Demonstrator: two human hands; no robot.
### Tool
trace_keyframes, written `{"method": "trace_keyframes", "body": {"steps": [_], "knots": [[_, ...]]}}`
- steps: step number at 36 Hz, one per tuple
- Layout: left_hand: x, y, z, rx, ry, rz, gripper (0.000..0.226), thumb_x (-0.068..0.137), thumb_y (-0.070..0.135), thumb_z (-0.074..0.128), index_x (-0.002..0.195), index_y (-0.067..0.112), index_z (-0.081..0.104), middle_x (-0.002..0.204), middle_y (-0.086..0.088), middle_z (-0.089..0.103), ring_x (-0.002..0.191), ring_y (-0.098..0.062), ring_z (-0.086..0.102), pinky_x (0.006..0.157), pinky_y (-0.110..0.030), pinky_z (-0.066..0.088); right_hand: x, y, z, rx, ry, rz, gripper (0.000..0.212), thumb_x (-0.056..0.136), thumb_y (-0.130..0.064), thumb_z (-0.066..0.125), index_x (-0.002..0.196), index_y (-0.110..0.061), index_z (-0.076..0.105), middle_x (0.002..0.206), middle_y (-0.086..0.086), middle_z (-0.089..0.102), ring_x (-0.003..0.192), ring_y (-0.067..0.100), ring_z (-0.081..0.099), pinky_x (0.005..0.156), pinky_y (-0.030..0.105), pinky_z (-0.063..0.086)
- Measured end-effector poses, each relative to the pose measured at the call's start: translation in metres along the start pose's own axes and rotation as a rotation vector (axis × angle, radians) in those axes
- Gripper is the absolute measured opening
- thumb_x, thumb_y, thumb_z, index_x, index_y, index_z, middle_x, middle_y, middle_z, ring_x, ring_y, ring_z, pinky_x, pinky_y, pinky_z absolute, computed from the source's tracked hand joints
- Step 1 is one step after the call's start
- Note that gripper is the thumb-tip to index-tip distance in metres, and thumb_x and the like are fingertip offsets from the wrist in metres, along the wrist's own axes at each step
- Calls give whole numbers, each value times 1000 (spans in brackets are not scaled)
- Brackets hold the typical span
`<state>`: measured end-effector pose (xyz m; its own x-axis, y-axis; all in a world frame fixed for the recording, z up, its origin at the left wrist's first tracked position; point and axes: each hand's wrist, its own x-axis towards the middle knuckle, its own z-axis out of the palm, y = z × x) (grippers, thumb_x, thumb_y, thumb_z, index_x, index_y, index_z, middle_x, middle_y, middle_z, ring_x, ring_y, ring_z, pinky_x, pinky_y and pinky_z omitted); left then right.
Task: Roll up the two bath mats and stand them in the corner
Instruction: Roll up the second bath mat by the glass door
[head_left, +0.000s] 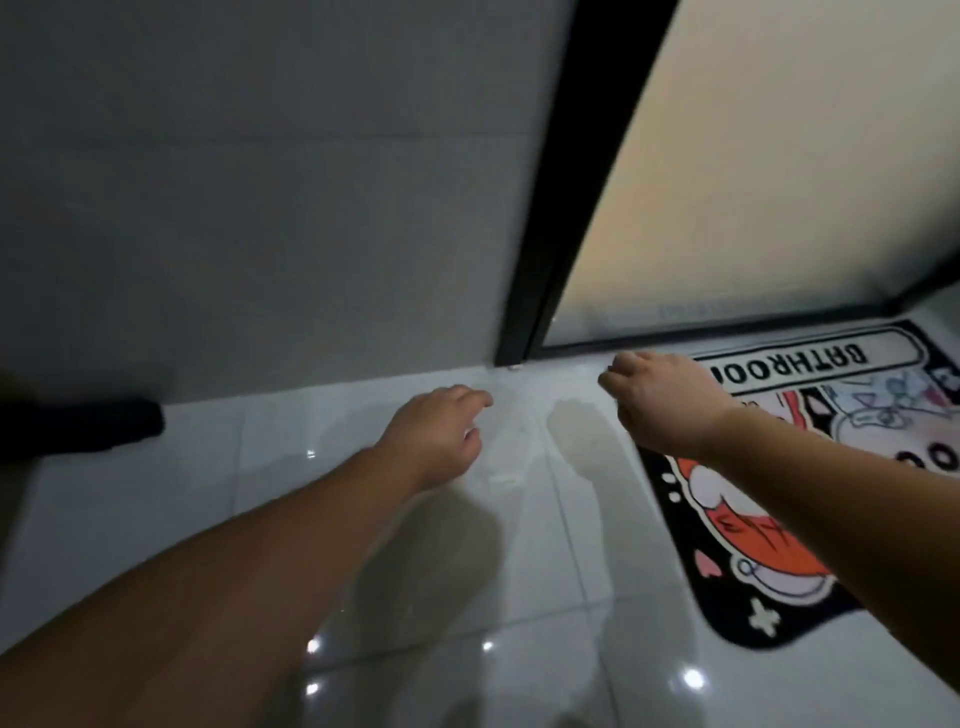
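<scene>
At nine o'clock, against the grey wall (260, 182), a dark object (83, 423) is seen on the white tiled floor (156, 519); what it is cannot be told.

Just left of centre the left hand (434, 434) is held above the bare tiles, palm down, its fingers loosely spread and part curled. Nothing is held by it and no mat is touched. A faint damp-looking patch (576, 426) is seen on the tile between the two hands.

At twelve o'clock the black door frame (561, 208) rises, with the frosted glass door (779, 156) to its right.

At about one o'clock the right hand (660, 400) is placed over the near corner of the bath mat (753, 545), its fingers bent downward and inward. Whether the mat's edge is already pinched cannot be told, since the fingertips are hidden under the hand.

The mat is laid flat on the tiles from two to four o'clock, its far edge just beside the door sill. It is black-bordered, printed with a cartoon and the word BATHROOM. Only one mat is in view; the second is not shown.

The mat is judged thin, soft and light, so it should bend readily. Its left short edge would best be taken at both corners and turned over tightly, as a loose roll would probably sag when stood on end. On glossy tiles it may also slide while being rolled.
</scene>
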<state>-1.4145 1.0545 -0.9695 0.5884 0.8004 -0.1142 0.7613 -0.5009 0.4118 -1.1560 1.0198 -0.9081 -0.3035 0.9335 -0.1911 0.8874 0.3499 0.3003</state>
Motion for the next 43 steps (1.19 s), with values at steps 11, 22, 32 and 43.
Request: {"method": "trace_keyframes", "body": {"steps": [11, 22, 32, 43], "knots": [[54, 159, -28, 161, -80, 45, 27, 98, 29, 44, 100, 10, 62, 96, -14, 66, 91, -34, 62, 76, -40, 50, -119, 115, 19, 47, -50, 180, 3, 90, -16, 48, 89, -16, 50, 70, 2, 56, 67, 26, 56, 56, 31, 42], [110, 350, -47, 186, 40, -200, 62, 97, 54, 26, 75, 14, 68, 83, -4, 70, 90, -25, 63, 73, -31, 46, -180, 234, 18, 1017, 104, 707, 70, 95, -59, 17, 100, -12, 68, 100, 14, 68, 100, 30, 61, 83, 36, 45], [194, 489, 43, -896, -23, -156, 48, 104, 36, 24, 145, 14, 36, 144, 4, 39, 138, -11, 30, 103, -15, 20, -182, 240, 43, 2651, 425, 828, 58, 96, -53, 33, 142, -18, 38, 149, 12, 39, 136, 31, 36, 106, 44, 32], [254, 418, 139, 20, -267, 283, 55, 100, 44, 27, 147, 16, 30, 153, -6, 33, 141, -19, 26, 117, -44, 18, -235, 312, 138, 1815, 194, 1166, 66, 90, -63, 33, 136, -18, 48, 143, 6, 47, 128, 26, 45, 108, 44, 35]]}}
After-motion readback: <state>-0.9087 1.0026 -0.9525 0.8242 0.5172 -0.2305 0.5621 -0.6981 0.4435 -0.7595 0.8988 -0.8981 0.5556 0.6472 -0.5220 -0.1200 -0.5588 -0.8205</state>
